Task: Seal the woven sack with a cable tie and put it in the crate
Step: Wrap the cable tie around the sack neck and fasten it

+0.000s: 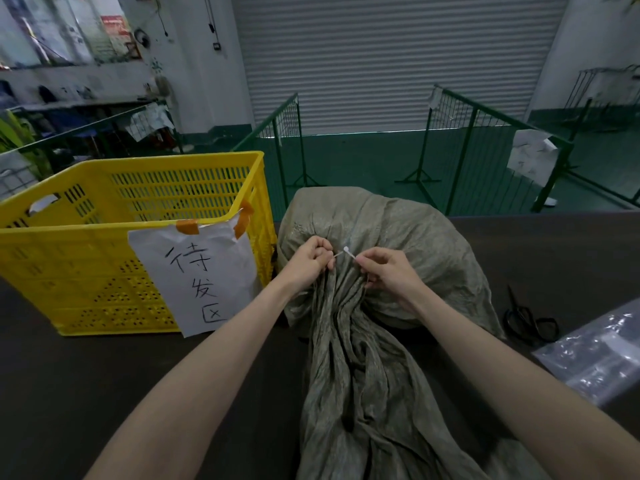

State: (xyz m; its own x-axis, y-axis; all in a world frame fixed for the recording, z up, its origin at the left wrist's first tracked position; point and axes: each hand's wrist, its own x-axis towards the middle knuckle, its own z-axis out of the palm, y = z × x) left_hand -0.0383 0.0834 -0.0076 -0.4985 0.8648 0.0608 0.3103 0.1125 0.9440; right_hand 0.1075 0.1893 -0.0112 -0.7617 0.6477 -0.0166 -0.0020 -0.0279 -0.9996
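Pinching a thin white plastic cable tie (346, 253) from both sides, the two hands meet at the gathered neck of a grey-green woven sack (381, 237). The left hand (309, 259) has its fingers curled round one end of the tie and the bunched fabric; the right hand (388, 271) grips the other end between thumb and fingertips. The full sack lies on a dark tabletop (104, 375), its loose mouth trailing toward the person. A yellow slotted plastic crate (86, 244) stands just left of the sack, a white handwritten paper sign (197, 271) taped to its wall. Black scissors (526, 317) and a clear plastic bag (595, 351) lie to the right.
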